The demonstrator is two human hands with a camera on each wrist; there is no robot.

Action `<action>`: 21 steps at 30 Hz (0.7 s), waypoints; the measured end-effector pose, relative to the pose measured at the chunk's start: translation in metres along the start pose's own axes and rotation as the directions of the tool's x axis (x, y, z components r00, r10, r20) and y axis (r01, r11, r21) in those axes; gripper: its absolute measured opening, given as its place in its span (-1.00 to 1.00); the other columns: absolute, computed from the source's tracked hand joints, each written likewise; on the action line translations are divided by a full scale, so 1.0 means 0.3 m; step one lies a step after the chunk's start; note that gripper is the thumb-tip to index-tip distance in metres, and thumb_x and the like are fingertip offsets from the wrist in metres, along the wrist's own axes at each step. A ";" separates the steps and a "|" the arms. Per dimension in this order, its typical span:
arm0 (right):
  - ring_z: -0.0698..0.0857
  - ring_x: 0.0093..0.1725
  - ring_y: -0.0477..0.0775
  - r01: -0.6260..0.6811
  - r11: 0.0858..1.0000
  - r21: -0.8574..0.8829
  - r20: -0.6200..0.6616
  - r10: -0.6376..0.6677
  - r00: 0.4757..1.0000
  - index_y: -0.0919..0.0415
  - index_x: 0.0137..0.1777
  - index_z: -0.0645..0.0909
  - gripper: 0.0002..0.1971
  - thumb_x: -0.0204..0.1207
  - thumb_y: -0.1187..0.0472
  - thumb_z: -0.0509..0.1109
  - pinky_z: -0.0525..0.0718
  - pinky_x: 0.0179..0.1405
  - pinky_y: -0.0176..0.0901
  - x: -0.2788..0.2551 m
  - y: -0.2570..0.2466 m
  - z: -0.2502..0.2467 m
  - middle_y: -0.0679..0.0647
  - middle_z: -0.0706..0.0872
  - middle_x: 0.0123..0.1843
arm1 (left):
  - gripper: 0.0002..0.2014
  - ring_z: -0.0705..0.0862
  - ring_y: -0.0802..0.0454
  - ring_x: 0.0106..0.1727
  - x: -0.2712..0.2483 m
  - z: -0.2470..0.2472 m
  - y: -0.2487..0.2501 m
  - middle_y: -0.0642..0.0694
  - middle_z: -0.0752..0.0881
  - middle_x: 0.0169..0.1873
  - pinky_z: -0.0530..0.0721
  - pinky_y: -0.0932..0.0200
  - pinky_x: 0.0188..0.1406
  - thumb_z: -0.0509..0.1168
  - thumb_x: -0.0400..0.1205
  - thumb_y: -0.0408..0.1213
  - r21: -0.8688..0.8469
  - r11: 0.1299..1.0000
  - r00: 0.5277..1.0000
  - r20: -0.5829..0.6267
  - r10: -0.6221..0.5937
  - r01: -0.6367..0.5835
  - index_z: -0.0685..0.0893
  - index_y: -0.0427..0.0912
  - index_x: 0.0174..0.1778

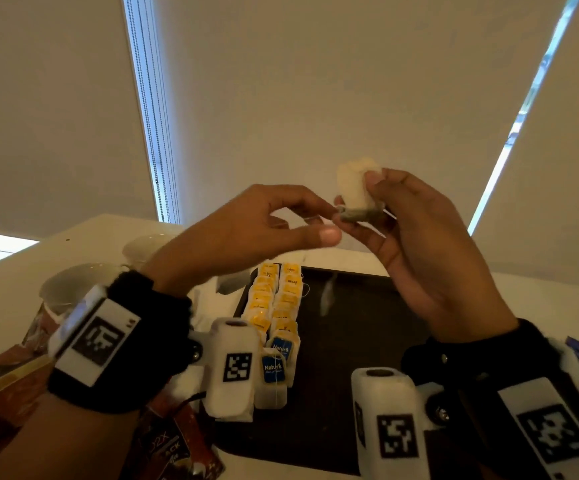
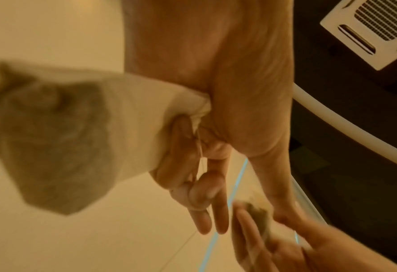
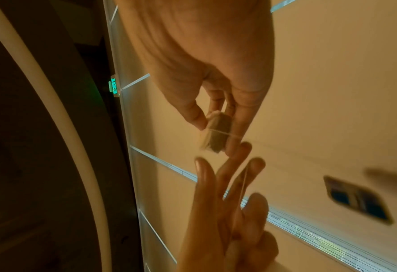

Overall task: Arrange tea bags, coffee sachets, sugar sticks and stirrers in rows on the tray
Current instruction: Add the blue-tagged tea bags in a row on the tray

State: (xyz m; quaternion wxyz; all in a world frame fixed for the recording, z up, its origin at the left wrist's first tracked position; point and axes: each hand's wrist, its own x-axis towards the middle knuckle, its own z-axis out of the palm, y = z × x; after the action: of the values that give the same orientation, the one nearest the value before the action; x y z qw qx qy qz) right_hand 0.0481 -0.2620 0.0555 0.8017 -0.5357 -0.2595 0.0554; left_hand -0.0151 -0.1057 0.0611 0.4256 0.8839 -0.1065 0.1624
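- while both hands are hovering raised above the dark tray (image 1: 350, 341), the right hand (image 1: 419, 244) is pinching a tea bag (image 1: 355, 192) between thumb and curled fingers.
- the left hand (image 1: 246, 230) is gripping a second tea bag (image 2: 53, 139) against its palm with curled fingers, shown in the left wrist view, its thumb and forefinger reaching toward the first bag's lower corner.
- two rows of tea bags with yellow tags (image 1: 274, 299) are lying along the tray's left part, with blue-tagged bags (image 1: 277, 362) at the near end.
- coffee sachets (image 1: 177, 448) are lying left of the tray, beside cups (image 1: 73, 285).
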 end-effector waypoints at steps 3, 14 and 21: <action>0.77 -0.18 -0.17 0.047 0.984 -0.173 -0.011 -0.050 0.999 0.19 0.06 0.62 -0.88 0.61 0.22 0.29 0.76 -0.21 -0.24 -0.008 0.019 0.020 -0.06 0.77 -0.10 | -0.54 0.52 0.28 -0.54 0.016 0.046 0.000 0.20 0.71 -0.07 0.51 0.44 -0.43 0.33 0.36 0.11 0.014 0.999 0.999 0.047 0.028 -0.028 0.66 0.00 0.13; 0.78 0.00 0.16 0.251 0.908 -0.337 -0.028 -0.276 0.961 0.05 -0.09 0.42 -0.83 0.62 0.36 0.23 0.79 -0.10 -0.08 0.024 0.079 -0.023 0.28 0.72 0.03 | -0.85 0.59 0.39 -0.52 0.017 0.023 -0.026 -0.03 0.73 -0.30 0.44 0.57 -0.53 0.28 0.62 -0.28 -0.021 1.000 0.997 0.074 0.003 -0.001 0.74 -0.19 -0.18; 0.74 -0.08 -0.14 0.295 0.868 -0.399 -0.009 -0.325 0.946 0.17 -0.17 0.60 -0.82 0.58 0.43 0.27 0.73 -0.19 -0.25 0.037 0.071 -0.059 -0.11 0.72 -0.21 | -0.77 0.34 0.23 -0.62 -0.019 -0.044 -0.001 0.00 0.63 -0.51 0.29 0.44 -0.64 0.20 0.57 -0.15 -0.166 0.986 0.992 0.126 0.033 -0.011 0.70 -0.18 -0.22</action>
State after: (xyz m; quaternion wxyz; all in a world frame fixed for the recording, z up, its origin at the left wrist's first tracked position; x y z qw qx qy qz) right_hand 0.0700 -0.2637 0.0355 0.6858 -0.6382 -0.3174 -0.1473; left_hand -0.0228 -0.0949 0.0664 0.4878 0.8529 -0.1564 0.1006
